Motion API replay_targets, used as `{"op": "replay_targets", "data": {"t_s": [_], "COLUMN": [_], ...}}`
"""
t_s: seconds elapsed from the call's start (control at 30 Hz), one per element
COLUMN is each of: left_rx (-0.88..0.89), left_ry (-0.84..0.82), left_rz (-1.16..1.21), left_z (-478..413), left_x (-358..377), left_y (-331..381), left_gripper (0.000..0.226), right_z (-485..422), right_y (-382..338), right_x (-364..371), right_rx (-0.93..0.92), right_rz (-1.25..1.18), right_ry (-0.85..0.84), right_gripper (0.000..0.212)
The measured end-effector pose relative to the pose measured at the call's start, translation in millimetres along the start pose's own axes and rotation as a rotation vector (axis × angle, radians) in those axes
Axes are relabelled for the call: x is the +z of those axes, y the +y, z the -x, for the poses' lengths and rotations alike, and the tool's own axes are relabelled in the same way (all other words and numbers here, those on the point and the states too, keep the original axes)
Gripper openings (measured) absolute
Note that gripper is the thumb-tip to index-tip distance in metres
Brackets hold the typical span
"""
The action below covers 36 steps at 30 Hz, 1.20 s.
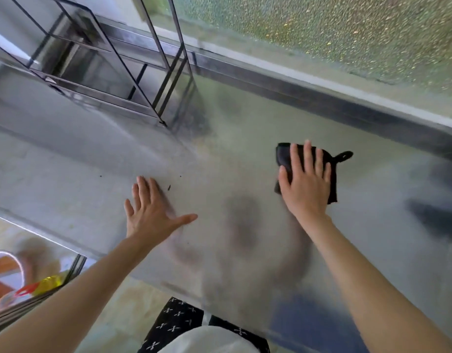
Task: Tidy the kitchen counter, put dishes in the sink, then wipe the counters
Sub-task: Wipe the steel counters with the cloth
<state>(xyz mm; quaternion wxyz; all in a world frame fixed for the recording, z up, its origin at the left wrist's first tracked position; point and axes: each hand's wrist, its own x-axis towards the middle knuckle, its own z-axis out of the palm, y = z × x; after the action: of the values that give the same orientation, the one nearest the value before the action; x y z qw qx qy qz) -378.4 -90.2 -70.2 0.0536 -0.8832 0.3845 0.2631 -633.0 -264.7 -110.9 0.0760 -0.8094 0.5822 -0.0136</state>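
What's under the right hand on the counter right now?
A black cloth, pressed flat on the steel counter by the right hand; its loop sticks out sideways. The counter beneath the cloth is covered.

The right hand [305, 182] lies flat over a black cloth [286, 159], hiding its middle. A wire rack [105, 72] is blurred and cropped by the top edge. Colourful containers [8, 278] at lower left are smeared and cut off. Dark specks [169, 187] on the counter [67, 174] are too small to identify.
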Motion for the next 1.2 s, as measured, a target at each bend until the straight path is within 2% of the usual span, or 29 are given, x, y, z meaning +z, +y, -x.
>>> {"op": "replay_targets", "data": {"t_s": [0.07,0.17,0.23,0.33,0.43,0.5,0.57,0.63,0.7,0.77,0.83,0.9,1.0,1.13,1.2], "left_rx": [-0.004,0.001,0.0,0.004,0.079,0.108,0.102,0.095,0.095,0.096,0.099,0.1,0.102,0.105,0.106], "left_ry": [-0.026,-0.024,-0.025,-0.005,0.097,0.125,0.139,0.156,0.159,0.16,0.16,0.163,0.175,0.173,0.169], "left_rz": [0.012,0.011,0.016,0.026,0.003,-0.002,-0.01,-0.018,-0.014,-0.007,0.001,0.008,0.031,0.051,0.048], "left_z": [-3,-3,-3,-1,7,9,9,8,8,8,7,7,7,6,6], "left_x": [0,3,5,6,16,23,26,28,29,30,30,30,29,28,28], "left_y": [-1,0,-1,-1,-5,-6,-7,-7,-7,-7,-8,-8,-8,-8,-9], "left_gripper": [0.14,0.139,0.139,0.137,0.125,0.116,0.112,0.111,0.11,0.11,0.11,0.11,0.11,0.109,0.11], "right_z": [-15,-23,-21,-4,15,11,-7,-32,-57,-70,-66,-44,-2,-5,-36], "right_y": [16,0,-29,-83,-123,-118,-95,-70,-54,-57,-80,-111,-149,-134,-111], "right_x": [-5,-4,-2,7,15,17,16,14,10,8,9,14,21,21,18], "right_rx": [0.141,0.295,0.294,0.092,-0.213,-0.414,-0.478,-0.343,-0.111,0.094,0.185,0.085,-0.244,-0.685,-0.671], "right_rz": [-0.021,-0.056,-0.075,-0.07,-0.066,-0.058,-0.051,-0.025,-0.027,-0.057,-0.095,-0.092,-0.07,-0.046,-0.021], "right_ry": [-0.006,0.022,0.014,0.011,-0.034,-0.052,-0.025,0.026,0.035,0.051,0.067,0.06,-0.004,-0.066,-0.034], "right_gripper": [0.059,0.059,0.059,0.058,0.058,0.057,0.057,0.058,0.059,0.059,0.059,0.058,0.058,0.055,0.053]}}
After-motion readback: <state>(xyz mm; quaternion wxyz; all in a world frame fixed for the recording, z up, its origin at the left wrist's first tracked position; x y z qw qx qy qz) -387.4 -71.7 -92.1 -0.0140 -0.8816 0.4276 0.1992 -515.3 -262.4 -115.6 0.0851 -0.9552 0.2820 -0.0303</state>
